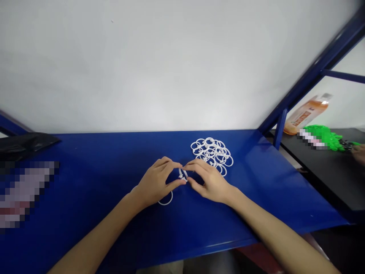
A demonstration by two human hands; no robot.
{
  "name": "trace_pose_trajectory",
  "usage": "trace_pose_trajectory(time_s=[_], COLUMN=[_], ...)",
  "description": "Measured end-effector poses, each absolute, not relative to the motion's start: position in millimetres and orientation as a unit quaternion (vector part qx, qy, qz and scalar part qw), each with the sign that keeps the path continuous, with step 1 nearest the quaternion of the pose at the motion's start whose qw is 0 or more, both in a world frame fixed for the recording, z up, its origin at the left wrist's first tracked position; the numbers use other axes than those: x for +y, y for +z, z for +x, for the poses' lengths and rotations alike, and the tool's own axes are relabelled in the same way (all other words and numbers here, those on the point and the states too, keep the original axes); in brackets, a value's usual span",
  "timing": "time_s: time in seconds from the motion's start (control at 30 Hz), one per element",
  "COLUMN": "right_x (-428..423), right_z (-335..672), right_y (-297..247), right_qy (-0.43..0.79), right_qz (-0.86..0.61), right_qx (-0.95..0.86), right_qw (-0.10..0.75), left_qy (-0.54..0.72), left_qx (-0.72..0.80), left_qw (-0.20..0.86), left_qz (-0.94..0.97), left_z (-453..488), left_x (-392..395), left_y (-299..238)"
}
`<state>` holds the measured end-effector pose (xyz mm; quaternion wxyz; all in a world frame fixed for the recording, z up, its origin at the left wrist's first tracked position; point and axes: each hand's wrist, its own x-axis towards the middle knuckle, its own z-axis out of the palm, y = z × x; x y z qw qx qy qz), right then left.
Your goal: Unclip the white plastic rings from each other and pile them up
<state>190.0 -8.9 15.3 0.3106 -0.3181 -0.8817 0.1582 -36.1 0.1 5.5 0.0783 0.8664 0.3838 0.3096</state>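
Note:
Over the middle of the blue table, my left hand point(157, 179) and my right hand point(210, 180) meet, each pinching between thumb and fingers. Between the fingertips is a small white plastic ring point(183, 174), seen nearly edge-on, with a small tab at its lower side. Both hands grip it, one from each side. Another white ring point(165, 204) lies on the table, partly hidden under my left hand. Just beyond my right hand spreads a pile of white rings point(211, 150), overlapping one another, each with a small knob or tab.
The blue table point(114, 152) runs back to a pale wall. A black plastic bag point(27, 144) lies at the left. Right of the blue frame post point(281, 128), a black table point(339, 171) bears an orange drink bottle point(309, 114) and green pieces point(325, 136), near another person's hand point(359, 153).

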Motion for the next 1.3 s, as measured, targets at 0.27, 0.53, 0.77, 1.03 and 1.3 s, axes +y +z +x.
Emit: trace_pose_trajectory(time_s=[0.27,0.53,0.77,1.03,1.3], right_x=[-12.3,-12.5,-15.9,-16.2,-19.0], right_z=[184.6,182.7,185.3,184.3,187.7], right_y=[9.4,4.7,13.0,16.0,21.8], right_qy=[0.151,0.205,0.247,0.227,0.2], right_qz=[-0.325,-0.328,-0.297,-0.307,-0.268], right_qx=[-0.855,-0.829,-0.843,-0.842,-0.874], right_qw=[0.376,0.403,0.374,0.381,0.352], left_qy=[0.336,0.366,0.385,0.411,0.396], left_qx=[0.447,0.456,0.381,0.287,0.241], left_qw=[0.108,0.303,0.265,0.084,0.097], left_qz=[0.822,0.753,0.798,0.861,0.881], left_z=[-30.5,-28.3,-29.1,-33.0,-31.1], left_x=[-4.4,-5.4,-8.0,-4.0,-9.0], left_y=[12.8,16.5,15.8,10.2,12.7])
